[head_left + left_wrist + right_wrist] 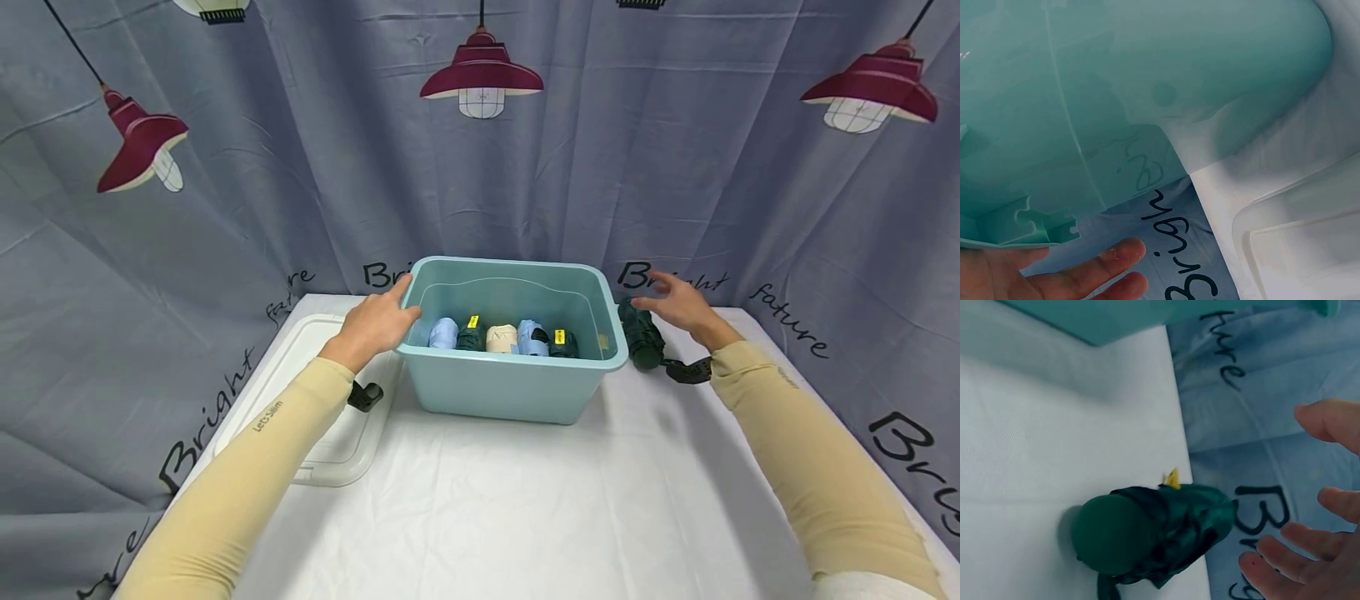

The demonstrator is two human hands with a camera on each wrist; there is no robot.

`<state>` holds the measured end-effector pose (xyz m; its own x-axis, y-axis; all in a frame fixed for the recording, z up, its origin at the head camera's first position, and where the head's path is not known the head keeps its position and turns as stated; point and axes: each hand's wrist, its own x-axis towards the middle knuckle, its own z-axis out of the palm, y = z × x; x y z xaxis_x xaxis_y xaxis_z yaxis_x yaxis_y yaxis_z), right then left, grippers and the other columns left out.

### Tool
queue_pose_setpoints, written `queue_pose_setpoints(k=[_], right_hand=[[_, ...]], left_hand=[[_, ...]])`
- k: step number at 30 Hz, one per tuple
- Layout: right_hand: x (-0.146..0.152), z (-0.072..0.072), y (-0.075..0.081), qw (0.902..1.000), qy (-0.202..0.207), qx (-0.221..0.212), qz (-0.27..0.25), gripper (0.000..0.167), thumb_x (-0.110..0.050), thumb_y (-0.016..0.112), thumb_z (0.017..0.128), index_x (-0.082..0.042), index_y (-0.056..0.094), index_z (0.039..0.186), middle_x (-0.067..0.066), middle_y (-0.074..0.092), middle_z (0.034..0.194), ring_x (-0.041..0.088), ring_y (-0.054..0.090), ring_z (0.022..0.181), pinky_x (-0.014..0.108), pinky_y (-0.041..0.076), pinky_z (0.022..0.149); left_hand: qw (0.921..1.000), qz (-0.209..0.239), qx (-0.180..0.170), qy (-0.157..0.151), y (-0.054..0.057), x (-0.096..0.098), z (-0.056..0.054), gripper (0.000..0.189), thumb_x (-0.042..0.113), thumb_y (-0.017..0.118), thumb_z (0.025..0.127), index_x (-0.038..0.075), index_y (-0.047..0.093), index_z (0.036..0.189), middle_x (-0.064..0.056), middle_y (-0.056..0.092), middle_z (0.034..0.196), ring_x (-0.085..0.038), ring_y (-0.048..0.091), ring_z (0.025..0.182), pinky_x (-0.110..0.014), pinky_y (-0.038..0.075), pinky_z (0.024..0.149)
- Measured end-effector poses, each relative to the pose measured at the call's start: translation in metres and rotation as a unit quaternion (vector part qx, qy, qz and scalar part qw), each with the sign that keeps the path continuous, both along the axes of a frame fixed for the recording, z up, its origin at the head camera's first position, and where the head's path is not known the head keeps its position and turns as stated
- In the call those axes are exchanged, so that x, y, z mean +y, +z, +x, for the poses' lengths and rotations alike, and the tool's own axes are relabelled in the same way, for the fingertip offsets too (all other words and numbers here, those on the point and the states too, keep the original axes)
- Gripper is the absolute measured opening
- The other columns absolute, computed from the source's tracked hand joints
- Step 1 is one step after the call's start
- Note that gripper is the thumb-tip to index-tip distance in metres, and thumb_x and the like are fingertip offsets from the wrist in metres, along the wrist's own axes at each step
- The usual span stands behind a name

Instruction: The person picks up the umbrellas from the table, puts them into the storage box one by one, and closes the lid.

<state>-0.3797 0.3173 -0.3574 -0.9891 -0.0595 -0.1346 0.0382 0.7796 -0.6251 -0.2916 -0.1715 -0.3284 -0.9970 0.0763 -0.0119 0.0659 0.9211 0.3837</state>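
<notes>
A light teal plastic bin point(495, 392) stands on the table with several rolled bundles in its bottom: light blue point(443, 333), dark green point(472, 335) and beige point(502, 338) among them. My left hand point(378, 323) is at the bin's left rim, its fingers extended along the outside in the left wrist view; whether it bears on the rim I cannot tell. Right of the bin lies a dark green folded umbrella point(642, 335) with a rounded end and a strap. My right hand point(681, 308) hovers by its far end, fingers spread, a gap between them in the right wrist view.
A translucent white lid point(333, 454) lies flat on the table left of the bin, partly beneath my left arm. White cloth covers the table point(480, 508). A grey-blue curtain point(480, 183) with printed lamps and lettering hangs behind and at both sides.
</notes>
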Motion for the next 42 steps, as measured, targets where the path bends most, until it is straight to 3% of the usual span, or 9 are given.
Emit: queue_pose_setpoints(k=[14,23,31,37,42], right_hand=[[0.007,-0.012,-0.035,0.9997,-0.014,-0.019,0.002,0.097,-0.038,0.067,0.094,-0.001,0.007,0.161,0.037,0.017,0.159,0.056,0.025,0.143,0.068,0.029,0.111],[0.007,-0.019,-0.053,0.9994,-0.024,-0.026,0.002,0.102,-0.037,0.070,0.092,0.001,0.005,0.161,0.038,0.016,0.159,0.057,0.022,0.143,0.068,0.027,0.112],[0.002,-0.022,-0.063,0.9988,-0.032,-0.035,0.016,0.103,-0.029,0.075,0.088,0.003,0.007,0.160,0.038,0.019,0.158,0.057,0.028,0.141,0.067,0.034,0.108],[0.000,-0.024,-0.064,0.9987,-0.033,-0.035,0.016,0.102,-0.022,0.074,0.088,0.003,0.007,0.160,0.038,0.019,0.158,0.058,0.028,0.140,0.068,0.034,0.107],[-0.001,-0.024,-0.064,0.9985,-0.033,-0.037,0.021,0.099,-0.019,0.072,0.089,0.003,0.007,0.159,0.039,0.020,0.156,0.058,0.031,0.138,0.067,0.037,0.106]], left_hand=[[1.0000,-0.001,0.002,-0.001,0.000,0.000,-0.001,0.071,0.044,0.039,0.100,0.026,0.012,0.164,-0.023,0.061,0.134,-0.033,0.064,0.096,-0.046,0.048,0.076],[1.0000,0.000,0.005,0.005,-0.001,0.001,-0.001,0.071,0.045,0.040,0.100,0.027,0.013,0.164,-0.021,0.064,0.128,-0.031,0.063,0.090,-0.044,0.046,0.073],[1.0000,0.005,0.003,0.005,-0.003,0.001,-0.002,0.071,0.045,0.041,0.101,0.027,0.013,0.164,-0.018,0.068,0.105,-0.030,0.063,0.080,-0.041,0.045,0.067],[0.9999,0.006,0.008,0.008,-0.002,0.000,-0.001,0.071,0.044,0.041,0.100,0.026,0.015,0.164,-0.021,0.065,0.127,-0.030,0.063,0.089,-0.042,0.046,0.070],[0.9999,0.004,0.002,0.010,-0.002,0.000,-0.002,0.072,0.045,0.040,0.100,0.029,0.012,0.164,-0.021,0.062,0.132,-0.031,0.063,0.094,-0.043,0.046,0.073]])
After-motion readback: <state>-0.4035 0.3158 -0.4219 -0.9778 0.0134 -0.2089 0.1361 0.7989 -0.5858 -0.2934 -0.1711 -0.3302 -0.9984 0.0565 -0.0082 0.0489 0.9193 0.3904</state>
